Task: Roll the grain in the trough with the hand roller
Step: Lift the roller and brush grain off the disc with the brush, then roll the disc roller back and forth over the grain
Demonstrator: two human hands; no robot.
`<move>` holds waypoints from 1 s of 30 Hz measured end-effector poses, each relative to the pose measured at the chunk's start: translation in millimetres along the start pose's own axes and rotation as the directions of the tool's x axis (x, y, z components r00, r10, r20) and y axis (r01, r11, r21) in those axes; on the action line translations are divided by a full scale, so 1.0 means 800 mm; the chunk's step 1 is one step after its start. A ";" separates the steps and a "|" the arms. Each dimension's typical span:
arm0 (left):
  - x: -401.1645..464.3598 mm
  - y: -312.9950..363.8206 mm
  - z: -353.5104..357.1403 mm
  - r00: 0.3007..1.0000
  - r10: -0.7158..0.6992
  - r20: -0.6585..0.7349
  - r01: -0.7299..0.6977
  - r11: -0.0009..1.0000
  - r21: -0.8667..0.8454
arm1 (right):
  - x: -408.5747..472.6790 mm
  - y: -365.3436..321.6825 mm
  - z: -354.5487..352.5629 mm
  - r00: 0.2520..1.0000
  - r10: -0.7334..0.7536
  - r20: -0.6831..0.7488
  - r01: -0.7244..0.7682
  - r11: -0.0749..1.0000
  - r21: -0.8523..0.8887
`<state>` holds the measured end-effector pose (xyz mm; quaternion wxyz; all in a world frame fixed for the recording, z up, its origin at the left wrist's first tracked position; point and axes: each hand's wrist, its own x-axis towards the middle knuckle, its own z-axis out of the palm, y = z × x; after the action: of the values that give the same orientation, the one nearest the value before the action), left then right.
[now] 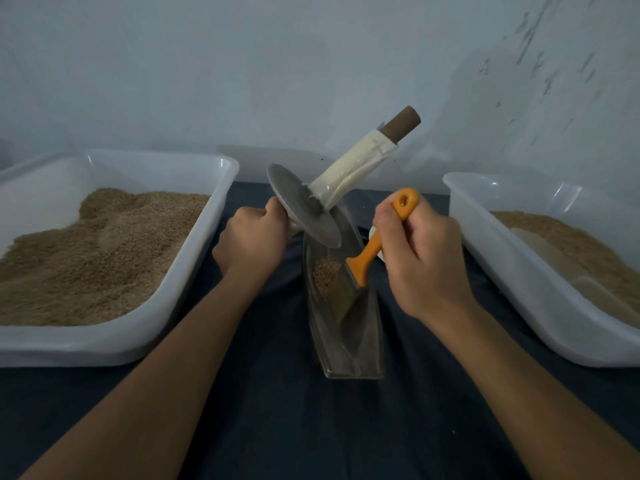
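A narrow metal trough stands on the dark cloth at centre, with a small heap of brown grain in its far half. My left hand grips one handle of the hand roller, whose grey metal disc is tilted above the trough's far end. The roller's other handle, wrapped in cream tape with a brown tip, points up and to the right. My right hand grips the orange handle of a brush. Its bristles rest inside the trough beside the grain.
A white plastic tub heaped with brown grain stands on the left. A second white tub with a thinner layer of grain stands on the right. A pale wall rises close behind. Dark cloth covers the table near me.
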<state>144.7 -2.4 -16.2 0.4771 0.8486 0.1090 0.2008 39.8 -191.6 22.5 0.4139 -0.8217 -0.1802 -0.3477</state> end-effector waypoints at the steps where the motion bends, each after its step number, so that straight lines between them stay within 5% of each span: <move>1: 0.000 0.000 0.000 1.000 0.005 -0.005 -0.005 1.000 0.005 | 0.000 0.001 0.000 1.000 0.011 -0.011 -0.011 1.000 0.000; 12: 0.002 -0.001 0.000 0.996 0.018 -0.090 -0.017 1.000 0.011 | 0.021 0.009 -0.033 0.978 0.096 -0.183 -0.072 0.989 0.131; 21: 0.001 -0.005 0.002 0.993 0.079 -0.086 -0.074 0.996 0.051 | 0.036 0.065 -0.074 0.953 0.041 -0.301 -0.084 0.988 -0.131; 25: -0.006 -0.002 0.001 0.979 0.187 -0.078 -0.175 0.974 0.144 | 0.019 0.102 -0.077 1.000 0.015 -0.008 -0.017 0.905 -0.426; 30: -0.017 -0.001 0.003 0.940 0.333 -0.071 -0.298 0.906 0.302 | -0.013 0.120 -0.067 0.927 0.070 0.369 0.197 0.748 -0.634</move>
<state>133.7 -9.1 -21.2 0.3028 0.9013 0.0266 0.3086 65.8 -291.8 -16.1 0.0424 -0.9580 -0.1485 -0.2417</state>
